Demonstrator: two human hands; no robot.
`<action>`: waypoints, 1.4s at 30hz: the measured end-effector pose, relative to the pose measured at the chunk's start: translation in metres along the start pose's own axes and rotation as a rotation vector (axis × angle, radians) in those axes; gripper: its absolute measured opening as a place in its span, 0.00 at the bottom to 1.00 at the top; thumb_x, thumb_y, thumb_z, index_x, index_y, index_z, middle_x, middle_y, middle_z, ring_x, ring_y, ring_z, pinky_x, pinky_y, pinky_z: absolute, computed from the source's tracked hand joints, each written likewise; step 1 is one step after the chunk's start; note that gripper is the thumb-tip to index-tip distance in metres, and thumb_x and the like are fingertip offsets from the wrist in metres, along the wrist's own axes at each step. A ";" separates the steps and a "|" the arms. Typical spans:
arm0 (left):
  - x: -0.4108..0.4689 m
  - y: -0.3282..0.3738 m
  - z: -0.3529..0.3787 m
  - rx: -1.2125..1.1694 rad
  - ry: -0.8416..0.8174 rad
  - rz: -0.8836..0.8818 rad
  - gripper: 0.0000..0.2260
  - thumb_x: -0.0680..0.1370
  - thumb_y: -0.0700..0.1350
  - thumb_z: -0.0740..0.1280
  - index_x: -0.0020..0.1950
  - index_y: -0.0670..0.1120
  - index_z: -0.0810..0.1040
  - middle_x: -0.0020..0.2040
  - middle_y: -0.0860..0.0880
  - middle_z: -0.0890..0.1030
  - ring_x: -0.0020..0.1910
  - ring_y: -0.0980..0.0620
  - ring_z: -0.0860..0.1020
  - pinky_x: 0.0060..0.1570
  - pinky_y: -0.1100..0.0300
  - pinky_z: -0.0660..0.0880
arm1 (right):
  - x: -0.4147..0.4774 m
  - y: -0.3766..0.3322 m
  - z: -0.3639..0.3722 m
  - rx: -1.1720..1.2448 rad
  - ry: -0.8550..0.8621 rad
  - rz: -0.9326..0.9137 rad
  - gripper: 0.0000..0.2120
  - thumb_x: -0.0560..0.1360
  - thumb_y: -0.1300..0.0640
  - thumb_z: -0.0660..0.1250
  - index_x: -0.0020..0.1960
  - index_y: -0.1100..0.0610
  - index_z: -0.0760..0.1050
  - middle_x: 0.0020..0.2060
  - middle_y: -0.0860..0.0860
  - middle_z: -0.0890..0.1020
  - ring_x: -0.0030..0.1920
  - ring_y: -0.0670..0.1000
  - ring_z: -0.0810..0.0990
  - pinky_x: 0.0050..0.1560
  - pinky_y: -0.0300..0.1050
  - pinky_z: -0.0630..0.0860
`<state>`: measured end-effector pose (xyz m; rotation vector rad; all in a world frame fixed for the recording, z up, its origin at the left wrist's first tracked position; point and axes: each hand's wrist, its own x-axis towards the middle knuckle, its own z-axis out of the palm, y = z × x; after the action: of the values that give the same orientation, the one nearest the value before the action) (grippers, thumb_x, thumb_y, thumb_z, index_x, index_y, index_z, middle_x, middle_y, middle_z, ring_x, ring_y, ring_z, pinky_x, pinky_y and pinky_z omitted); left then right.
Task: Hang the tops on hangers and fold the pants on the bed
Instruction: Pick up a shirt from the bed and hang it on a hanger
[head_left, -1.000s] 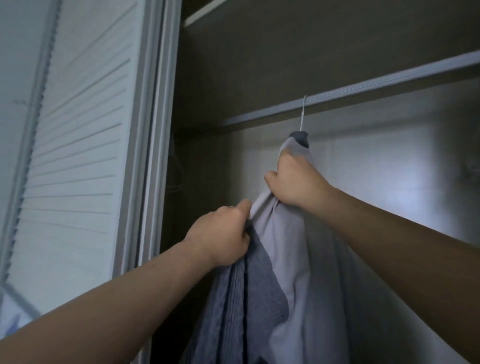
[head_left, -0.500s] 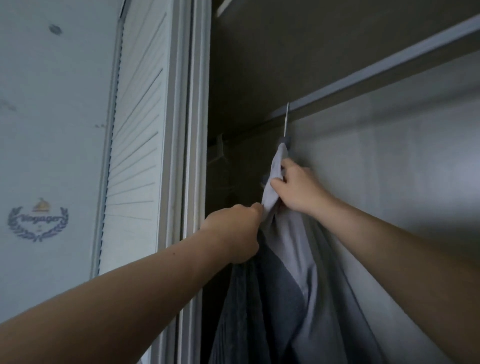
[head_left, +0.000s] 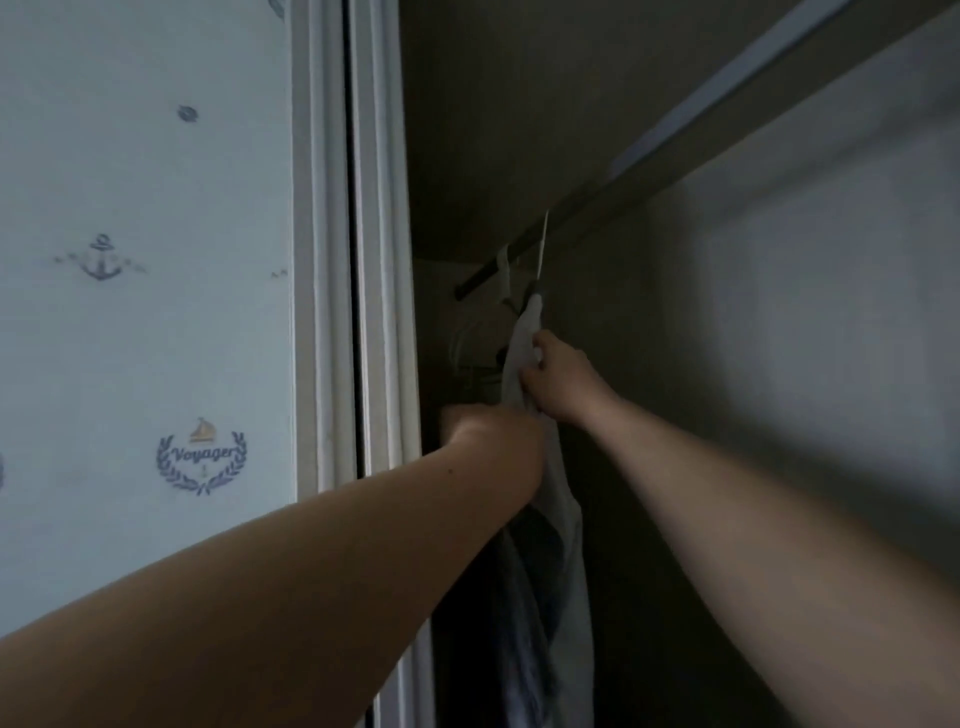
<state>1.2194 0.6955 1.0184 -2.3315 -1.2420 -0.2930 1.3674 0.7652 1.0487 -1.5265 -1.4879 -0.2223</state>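
Note:
A pale grey top hangs on a hanger whose thin metal hook sits on the closet rail. My right hand grips the top's cloth near the shoulder, just below the hook. My left hand holds the lower front of the same top, its fingers hidden behind the fabric. A darker blue-grey garment hangs against the pale top, lower down. The hanger's body is covered by cloth.
The white closet door frame stands at the left of the opening. Wallpaper with anchor and ship prints covers the wall beside it. Other white hangers hang further left on the rail. The closet's back wall is pale.
Both hands have slid the hung top leftward along the rail, deeper into the closet's dark corner. My view has swung left, so the louvred door is gone and the wallpaper shows.

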 end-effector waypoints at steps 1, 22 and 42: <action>0.004 -0.002 0.001 0.000 -0.027 -0.032 0.15 0.84 0.44 0.60 0.70 0.42 0.72 0.67 0.43 0.75 0.66 0.44 0.75 0.45 0.60 0.68 | 0.004 0.001 0.006 0.014 0.000 0.000 0.24 0.81 0.55 0.61 0.75 0.57 0.63 0.68 0.63 0.75 0.63 0.62 0.78 0.62 0.55 0.77; -0.092 -0.041 0.013 0.463 0.426 0.136 0.34 0.81 0.66 0.48 0.81 0.46 0.55 0.82 0.42 0.53 0.81 0.39 0.44 0.76 0.34 0.41 | -0.122 0.012 -0.019 -0.038 0.081 -0.277 0.30 0.80 0.34 0.48 0.80 0.37 0.47 0.80 0.41 0.53 0.80 0.48 0.47 0.77 0.58 0.49; -0.567 -0.270 0.176 -0.183 0.196 -0.286 0.35 0.80 0.68 0.49 0.82 0.51 0.56 0.83 0.49 0.52 0.82 0.44 0.46 0.77 0.35 0.50 | -0.470 -0.281 0.173 -0.085 -0.444 -0.591 0.31 0.80 0.35 0.46 0.81 0.42 0.50 0.81 0.43 0.50 0.81 0.50 0.42 0.78 0.62 0.43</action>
<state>0.6704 0.5033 0.7237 -2.2033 -1.5001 -0.7416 0.9345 0.5141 0.7667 -1.2079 -2.2968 -0.3054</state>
